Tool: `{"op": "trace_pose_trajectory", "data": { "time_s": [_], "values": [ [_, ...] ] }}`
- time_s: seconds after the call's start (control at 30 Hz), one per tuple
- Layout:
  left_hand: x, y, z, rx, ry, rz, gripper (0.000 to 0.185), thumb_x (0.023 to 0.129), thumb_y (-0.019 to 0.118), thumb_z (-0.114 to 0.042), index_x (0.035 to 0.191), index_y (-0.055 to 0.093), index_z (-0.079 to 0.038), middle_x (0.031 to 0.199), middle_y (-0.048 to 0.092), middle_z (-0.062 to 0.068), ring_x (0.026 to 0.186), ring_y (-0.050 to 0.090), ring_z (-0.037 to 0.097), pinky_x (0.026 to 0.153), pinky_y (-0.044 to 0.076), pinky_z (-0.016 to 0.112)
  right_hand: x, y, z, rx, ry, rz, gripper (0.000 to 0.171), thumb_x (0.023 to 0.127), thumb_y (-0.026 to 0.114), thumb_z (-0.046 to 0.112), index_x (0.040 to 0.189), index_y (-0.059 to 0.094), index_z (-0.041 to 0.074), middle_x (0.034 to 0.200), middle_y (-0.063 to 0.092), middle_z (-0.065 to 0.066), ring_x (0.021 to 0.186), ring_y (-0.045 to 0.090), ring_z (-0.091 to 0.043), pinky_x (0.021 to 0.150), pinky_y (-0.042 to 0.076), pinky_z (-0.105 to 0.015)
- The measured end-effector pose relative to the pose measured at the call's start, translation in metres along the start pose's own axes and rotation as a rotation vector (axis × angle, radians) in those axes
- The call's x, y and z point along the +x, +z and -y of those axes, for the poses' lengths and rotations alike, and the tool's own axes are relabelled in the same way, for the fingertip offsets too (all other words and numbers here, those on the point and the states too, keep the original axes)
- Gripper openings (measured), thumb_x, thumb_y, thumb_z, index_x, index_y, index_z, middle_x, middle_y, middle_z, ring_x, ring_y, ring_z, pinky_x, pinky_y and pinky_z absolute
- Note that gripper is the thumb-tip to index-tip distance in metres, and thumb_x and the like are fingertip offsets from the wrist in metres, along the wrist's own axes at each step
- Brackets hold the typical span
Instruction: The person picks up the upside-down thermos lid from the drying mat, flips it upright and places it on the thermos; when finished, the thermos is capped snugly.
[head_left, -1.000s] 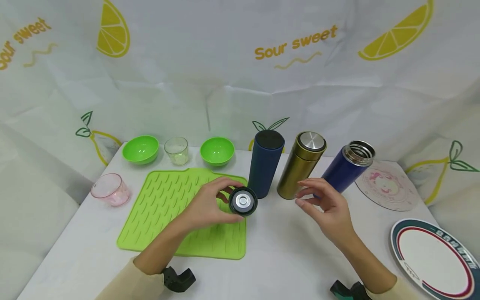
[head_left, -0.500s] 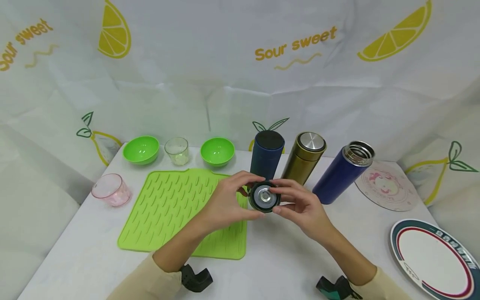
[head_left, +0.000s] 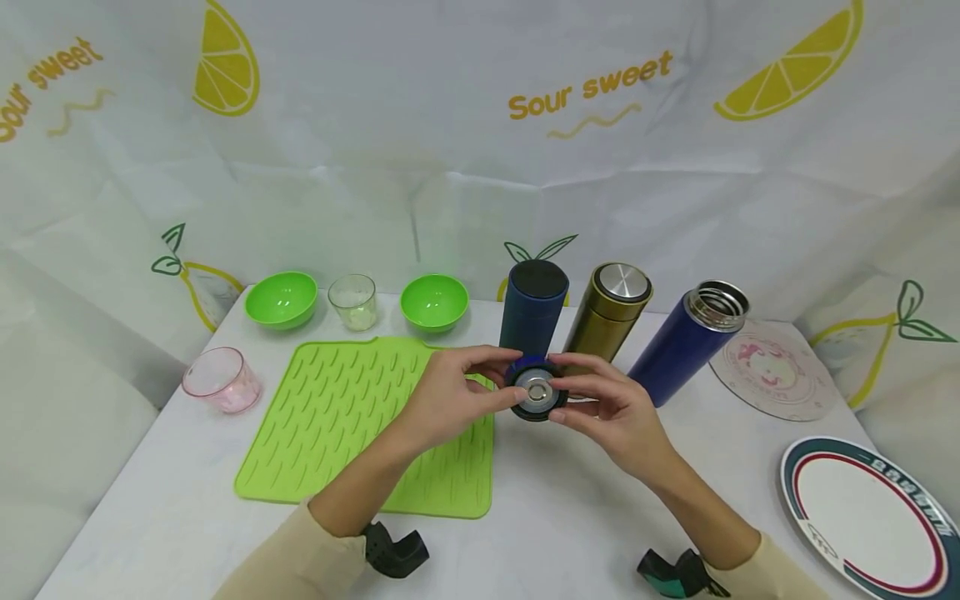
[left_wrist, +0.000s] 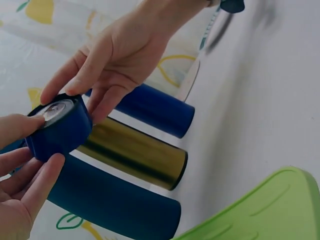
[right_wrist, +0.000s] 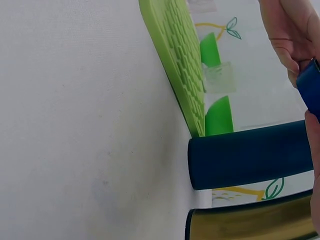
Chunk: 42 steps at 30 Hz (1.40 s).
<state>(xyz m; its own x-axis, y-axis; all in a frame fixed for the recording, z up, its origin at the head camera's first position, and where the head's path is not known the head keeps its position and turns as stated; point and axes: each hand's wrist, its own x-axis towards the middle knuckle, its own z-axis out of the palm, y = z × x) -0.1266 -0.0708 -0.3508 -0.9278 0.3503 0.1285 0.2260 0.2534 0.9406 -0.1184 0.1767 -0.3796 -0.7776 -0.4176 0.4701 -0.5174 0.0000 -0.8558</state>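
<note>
I see my left hand (head_left: 450, 396) and my right hand (head_left: 611, 412) meeting in front of me, above the bench (head_left: 570, 500), both grasping one small round blue lid (head_left: 535, 390). The left fingertips pinch its left edge and the right fingertips pinch its right edge. The lid's underside, with a silver disc at its centre, faces up toward my head camera. In the left wrist view the lid (left_wrist: 60, 127) shows its blue side wall, held between the fingers of both hands.

Just behind the lid stand three tall flasks in a row. A dark blue flask (head_left: 531, 304) with a black top is nearest the lid. Beside it, to the right, is a gold flask (head_left: 609, 312) with a silver cap. Further right is a blue flask (head_left: 686, 342) with an open, threaded steel mouth.

Under and to the left of my left hand lies a green ribbed mat (head_left: 345, 417). Behind the mat are two green bowls (head_left: 281, 298) (head_left: 434, 302) with a clear cup (head_left: 353, 301) between them. A pink cup (head_left: 222, 379) stands at the mat's left.

To the far right lie a round patterned coaster (head_left: 776, 371) and a rimmed plate (head_left: 870, 517) near the bench edge.
</note>
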Motion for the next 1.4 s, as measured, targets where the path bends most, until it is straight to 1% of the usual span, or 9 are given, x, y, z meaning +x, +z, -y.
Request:
{"op": "trace_pose_trajectory", "data": {
  "time_s": [0.17, 0.37, 0.5, 0.67, 0.87, 0.97, 1.07, 1.2, 1.4],
  "values": [
    [0.0, 0.003, -0.002, -0.02, 0.083, -0.04, 0.037, 0.084, 0.082, -0.008, 0.12, 0.074, -0.007, 0.105, 0.073, 0.007, 0.1, 0.068, 0.017, 0.076, 0.063, 0.023, -0.002, 0.001, -0.001, 0.022, 0.02, -0.043, 0.021, 0.088, 0.065, -0.018, 0.108, 0.063, -0.011, 0.14, 0.061, 0.007, 0.123, 0.066, -0.007, 0.09, 0.06, -0.022],
    [-0.002, 0.006, -0.004, 0.042, 0.267, -0.09, 0.031, 0.082, 0.081, 0.002, 0.112, 0.076, -0.003, 0.102, 0.072, 0.01, 0.098, 0.071, 0.021, 0.073, 0.063, 0.021, -0.001, 0.0, -0.003, 0.077, 0.065, -0.054, 0.04, 0.095, 0.058, -0.013, 0.135, 0.05, -0.012, 0.138, 0.065, 0.008, 0.115, 0.072, -0.008, 0.091, 0.06, -0.023],
    [-0.002, 0.008, -0.004, 0.077, 0.322, -0.108, 0.03, 0.082, 0.081, 0.003, 0.111, 0.076, -0.002, 0.103, 0.071, 0.01, 0.099, 0.073, 0.021, 0.075, 0.062, 0.019, 0.0, 0.0, -0.003, 0.099, 0.107, -0.009, 0.044, 0.099, 0.053, -0.01, 0.143, 0.049, -0.009, 0.141, 0.064, 0.012, 0.107, 0.075, -0.009, 0.085, 0.062, -0.027],
    [-0.002, 0.009, -0.004, 0.063, 0.277, -0.092, 0.035, 0.081, 0.084, -0.003, 0.115, 0.075, -0.003, 0.112, 0.071, 0.01, 0.106, 0.072, 0.023, 0.079, 0.062, 0.02, -0.001, 0.0, -0.004, 0.09, 0.069, -0.029, 0.042, 0.097, 0.055, -0.013, 0.139, 0.054, -0.009, 0.138, 0.066, 0.01, 0.104, 0.076, -0.008, 0.087, 0.061, -0.024],
    [-0.001, 0.006, -0.005, -0.011, 0.026, -0.059, 0.049, 0.081, 0.088, -0.024, 0.126, 0.07, -0.017, 0.12, 0.072, 0.001, 0.103, 0.073, 0.017, 0.084, 0.063, 0.028, -0.002, 0.0, -0.003, 0.042, -0.005, -0.046, 0.041, 0.093, 0.059, -0.016, 0.134, 0.057, -0.012, 0.14, 0.064, 0.009, 0.116, 0.07, -0.006, 0.092, 0.059, -0.02],
    [-0.001, 0.004, -0.005, -0.012, -0.03, -0.014, 0.051, 0.08, 0.088, -0.027, 0.127, 0.068, -0.021, 0.119, 0.073, 0.0, 0.099, 0.072, 0.015, 0.085, 0.062, 0.028, -0.002, 0.0, 0.0, -0.016, 0.007, -0.045, 0.038, 0.091, 0.062, -0.015, 0.129, 0.058, -0.017, 0.141, 0.062, 0.014, 0.118, 0.068, -0.003, 0.092, 0.059, -0.019],
    [0.0, 0.005, -0.004, -0.032, -0.011, 0.027, 0.051, 0.08, 0.088, -0.023, 0.127, 0.068, -0.02, 0.126, 0.071, 0.001, 0.105, 0.071, 0.015, 0.088, 0.062, 0.025, -0.002, -0.002, 0.001, -0.021, 0.021, -0.04, 0.036, 0.089, 0.065, -0.015, 0.124, 0.06, -0.019, 0.142, 0.06, 0.015, 0.12, 0.067, -0.003, 0.09, 0.06, -0.021],
    [0.0, 0.009, 0.0, -0.053, 0.073, 0.031, 0.051, 0.079, 0.088, -0.011, 0.125, 0.067, -0.013, 0.131, 0.068, 0.005, 0.116, 0.069, 0.019, 0.093, 0.06, 0.026, -0.002, -0.003, -0.002, 0.024, 0.0, -0.029, 0.041, 0.085, 0.068, -0.017, 0.126, 0.062, -0.016, 0.147, 0.058, 0.009, 0.124, 0.065, -0.005, 0.09, 0.06, -0.023],
    [0.0, 0.013, 0.002, 0.044, 0.198, -0.007, 0.05, 0.073, 0.089, -0.001, 0.119, 0.069, -0.01, 0.137, 0.064, 0.006, 0.129, 0.063, 0.022, 0.094, 0.059, 0.022, -0.002, -0.005, -0.005, 0.033, -0.03, -0.035, 0.043, 0.082, 0.07, -0.02, 0.124, 0.066, -0.013, 0.139, 0.062, 0.006, 0.116, 0.07, -0.007, 0.088, 0.061, -0.022]
  ]
}}
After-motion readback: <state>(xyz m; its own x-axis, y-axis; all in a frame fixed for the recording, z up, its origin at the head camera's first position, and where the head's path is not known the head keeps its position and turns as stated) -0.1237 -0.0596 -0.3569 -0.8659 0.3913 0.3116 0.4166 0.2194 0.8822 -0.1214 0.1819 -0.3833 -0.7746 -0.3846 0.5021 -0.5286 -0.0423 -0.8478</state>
